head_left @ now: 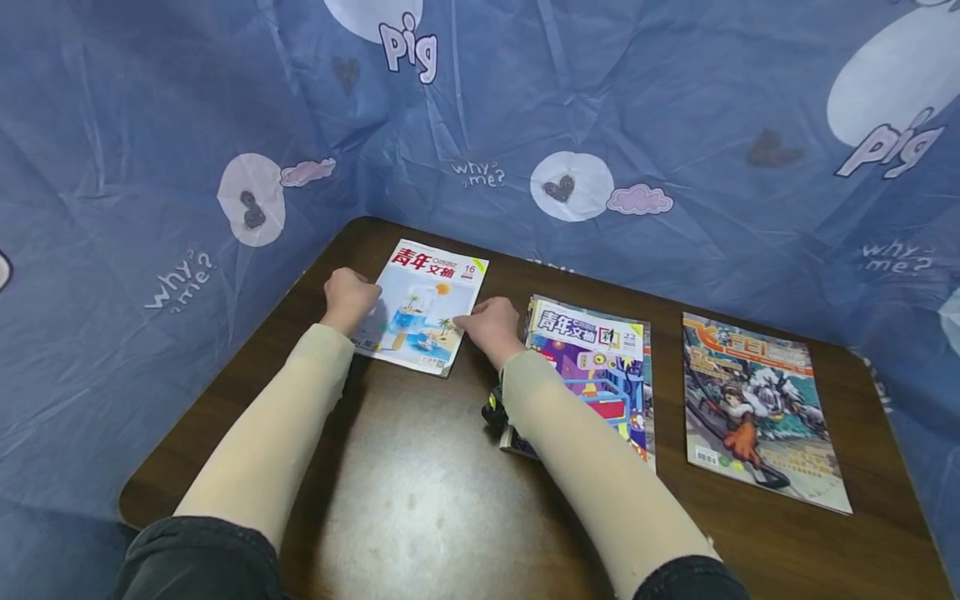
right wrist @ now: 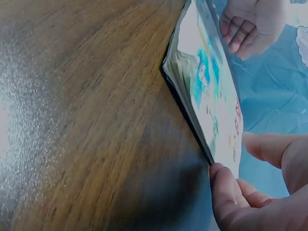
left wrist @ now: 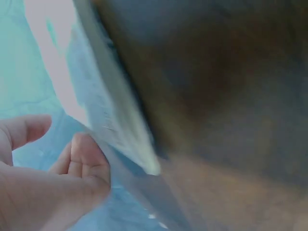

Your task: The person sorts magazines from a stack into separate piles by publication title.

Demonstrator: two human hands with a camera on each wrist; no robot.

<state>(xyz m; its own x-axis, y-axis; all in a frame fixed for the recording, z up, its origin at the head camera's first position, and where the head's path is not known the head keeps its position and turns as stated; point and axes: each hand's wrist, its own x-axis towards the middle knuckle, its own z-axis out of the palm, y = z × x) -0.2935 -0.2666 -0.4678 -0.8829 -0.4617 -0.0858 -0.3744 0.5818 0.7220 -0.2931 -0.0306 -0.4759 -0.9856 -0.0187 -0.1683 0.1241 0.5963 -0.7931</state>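
Note:
A magazine (head_left: 422, 304) with red title characters and a beach scene lies at the back left of the table. Beside its left edge is my left hand (head_left: 350, 300); in the left wrist view the fingers (left wrist: 89, 151) bend loosely near the edge and the thumb stands apart. My right hand (head_left: 491, 327) holds the opposite edge, thumb over the cover and fingers against the side of the pages. Just right of that wrist lies a stack of magazines (head_left: 592, 333), the top one purple and numbered 22, partly hidden by my right forearm.
Another magazine (head_left: 757, 408), with a cartoon figure on its cover, lies at the right of the brown wooden table (head_left: 405, 492). A blue printed cloth (head_left: 480, 108) hangs behind the table and along its left side.

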